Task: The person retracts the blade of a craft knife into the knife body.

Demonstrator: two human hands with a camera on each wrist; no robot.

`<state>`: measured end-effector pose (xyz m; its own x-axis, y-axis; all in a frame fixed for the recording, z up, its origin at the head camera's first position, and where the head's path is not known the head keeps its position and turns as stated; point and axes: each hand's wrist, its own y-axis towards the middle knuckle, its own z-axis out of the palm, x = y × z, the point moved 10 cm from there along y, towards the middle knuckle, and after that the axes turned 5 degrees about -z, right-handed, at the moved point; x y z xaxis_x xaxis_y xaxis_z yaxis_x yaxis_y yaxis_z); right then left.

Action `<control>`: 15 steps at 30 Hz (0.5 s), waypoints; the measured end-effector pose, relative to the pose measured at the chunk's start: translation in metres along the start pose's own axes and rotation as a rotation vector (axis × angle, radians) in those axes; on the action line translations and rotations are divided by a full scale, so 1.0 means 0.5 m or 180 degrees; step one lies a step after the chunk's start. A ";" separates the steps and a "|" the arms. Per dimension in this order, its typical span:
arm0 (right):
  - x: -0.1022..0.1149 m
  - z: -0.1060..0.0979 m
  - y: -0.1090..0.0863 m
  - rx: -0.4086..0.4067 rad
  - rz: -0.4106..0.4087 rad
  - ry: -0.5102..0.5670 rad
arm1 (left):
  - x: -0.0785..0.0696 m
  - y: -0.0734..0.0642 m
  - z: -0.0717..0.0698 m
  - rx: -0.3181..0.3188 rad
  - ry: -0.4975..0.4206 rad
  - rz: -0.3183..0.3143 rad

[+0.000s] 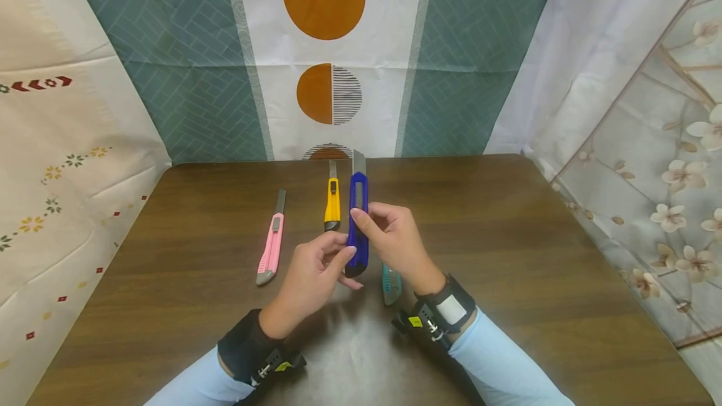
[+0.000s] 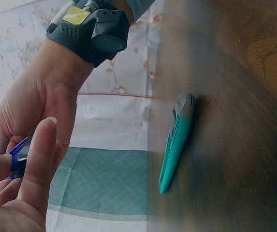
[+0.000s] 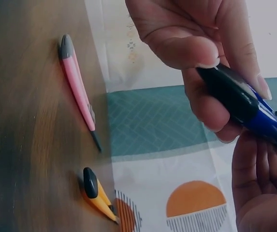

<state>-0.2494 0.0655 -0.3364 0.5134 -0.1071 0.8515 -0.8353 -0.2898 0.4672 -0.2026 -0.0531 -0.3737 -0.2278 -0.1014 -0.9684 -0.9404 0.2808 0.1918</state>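
Note:
A blue utility knife (image 1: pixel 358 196) is held up above the table between both hands, its blade (image 1: pixel 358 161) out and pointing away from me. My left hand (image 1: pixel 313 271) pinches the dark butt end (image 3: pixel 225 89) between thumb and fingers. Higher up the handle, my right hand (image 1: pixel 399 240) grips it, thumb across the front and fingers behind. Beneath the right hand a teal utility knife (image 2: pixel 174 150) lies on the table, partly covered by that hand in the head view.
On the brown wooden table (image 1: pixel 203 218) lie a pink utility knife (image 1: pixel 272 243) at the left and a yellow utility knife (image 1: pixel 333 202) beyond the left hand, both with blades out. A patterned cloth (image 1: pixel 468 67) hangs behind the table's far edge.

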 end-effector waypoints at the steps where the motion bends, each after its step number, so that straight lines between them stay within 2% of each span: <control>1: 0.001 0.001 0.000 0.0012 -0.0003 0.0003 | -0.001 0.000 -0.001 -0.0012 0.0004 0.0010; 8: -0.001 0.006 0.000 0.0101 0.0003 0.0044 | -0.001 0.001 -0.005 -0.0019 0.0001 0.0010; 15: -0.001 0.011 -0.001 0.0216 -0.0108 0.0108 | -0.004 0.001 -0.008 -0.0030 0.0018 0.0031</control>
<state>-0.2481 0.0605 -0.3381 0.5332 -0.0640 0.8436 -0.8017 -0.3566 0.4797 -0.2034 -0.0565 -0.3712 -0.2384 -0.1040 -0.9656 -0.9405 0.2728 0.2028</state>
